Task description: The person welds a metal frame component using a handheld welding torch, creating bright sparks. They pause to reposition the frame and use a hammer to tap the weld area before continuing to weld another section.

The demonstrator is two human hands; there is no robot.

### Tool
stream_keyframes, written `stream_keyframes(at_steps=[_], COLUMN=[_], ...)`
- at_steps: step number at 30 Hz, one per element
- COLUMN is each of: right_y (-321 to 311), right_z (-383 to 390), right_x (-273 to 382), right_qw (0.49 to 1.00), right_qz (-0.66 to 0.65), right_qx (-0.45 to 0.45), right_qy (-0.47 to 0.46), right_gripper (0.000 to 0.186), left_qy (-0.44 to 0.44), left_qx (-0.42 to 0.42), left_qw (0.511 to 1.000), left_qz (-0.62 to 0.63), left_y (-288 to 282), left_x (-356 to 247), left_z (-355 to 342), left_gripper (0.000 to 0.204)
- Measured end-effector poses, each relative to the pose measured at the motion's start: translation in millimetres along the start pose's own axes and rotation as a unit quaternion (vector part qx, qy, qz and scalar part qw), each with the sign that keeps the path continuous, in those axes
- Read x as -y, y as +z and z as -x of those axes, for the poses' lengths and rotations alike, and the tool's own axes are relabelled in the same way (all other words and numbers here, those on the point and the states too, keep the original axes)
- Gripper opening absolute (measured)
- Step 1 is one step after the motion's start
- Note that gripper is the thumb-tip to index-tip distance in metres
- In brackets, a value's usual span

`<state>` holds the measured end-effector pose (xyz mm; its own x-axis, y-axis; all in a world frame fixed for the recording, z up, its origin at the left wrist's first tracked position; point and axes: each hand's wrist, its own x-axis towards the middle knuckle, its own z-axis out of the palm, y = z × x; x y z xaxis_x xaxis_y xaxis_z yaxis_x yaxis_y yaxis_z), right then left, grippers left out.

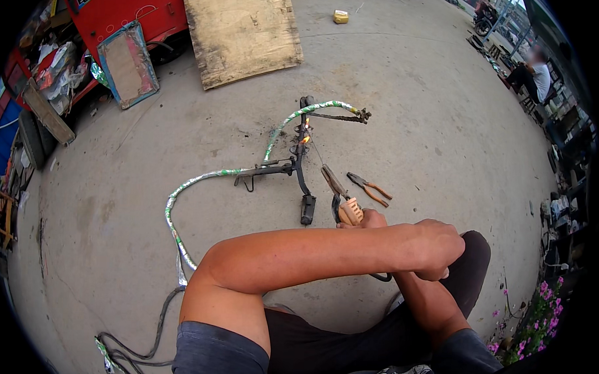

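Observation:
My right hand point(371, 219), partly hidden behind my left forearm, grips a tan welding electrode holder point(349, 208). Its thin rod reaches a black metal frame point(293, 166) lying on the concrete, where a small orange flame or glow point(305, 138) shows. My left hand point(436, 251) is a closed fist near my dark-clad right knee, after crossing over my right arm; what it holds is hidden. Green-and-silver wrapped tubing point(215, 174) runs around and over the frame. Pliers with orange handles point(376, 192) lie right of the holder.
A wooden board point(240, 33) leans by a red vehicle point(121, 6), beside a smaller framed panel point(126, 62). A yellow container point(340, 17) sits farther back. A person point(534, 80) sits at right. Black cable point(142, 359) lies lower left; pink flowers point(546, 308) edge the lower right.

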<state>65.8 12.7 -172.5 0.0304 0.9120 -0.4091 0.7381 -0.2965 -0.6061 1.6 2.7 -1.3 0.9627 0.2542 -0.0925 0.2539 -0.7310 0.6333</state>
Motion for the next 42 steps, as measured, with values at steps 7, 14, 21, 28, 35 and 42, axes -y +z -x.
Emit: stream_keyframes(at_steps=[7, 14, 21, 28, 35, 42], right_y=[2, 2, 1, 3, 8, 6], right_z=[-2, -3, -2, -3, -11, -7], right_x=[-3, -4, 1, -2, -12, -2], right_qw=[1.000, 1.000, 1.000, 1.000, 1.000, 0.999], right_qz=[0.000, -0.014, 0.002, 0.009, -0.006, -0.009], right_qx=[-0.007, 0.001, 0.008, -0.005, 0.004, -0.050], right_qy=[-0.015, -0.019, -0.004, -0.014, -0.005, 0.018], right_gripper=[0.054, 0.052, 0.053, 0.050, 0.047, 0.045], left_qy=[-0.004, -0.004, 0.003, 0.002, 0.006, 0.003], left_qx=[0.002, 0.003, 0.002, -0.004, -0.006, -0.002], left_qw=[1.000, 1.000, 1.000, 1.000, 1.000, 1.000], left_qz=[-0.001, 0.002, -0.002, -0.003, -0.008, -0.005], left_y=[0, 1, 2, 3, 3, 3], left_x=[-1, 0, 2, 2, 2, 3], left_z=[1, -1, -1, -2, -1, 0], left_gripper=[0.025, 0.025, 0.025, 0.023, 0.023, 0.025])
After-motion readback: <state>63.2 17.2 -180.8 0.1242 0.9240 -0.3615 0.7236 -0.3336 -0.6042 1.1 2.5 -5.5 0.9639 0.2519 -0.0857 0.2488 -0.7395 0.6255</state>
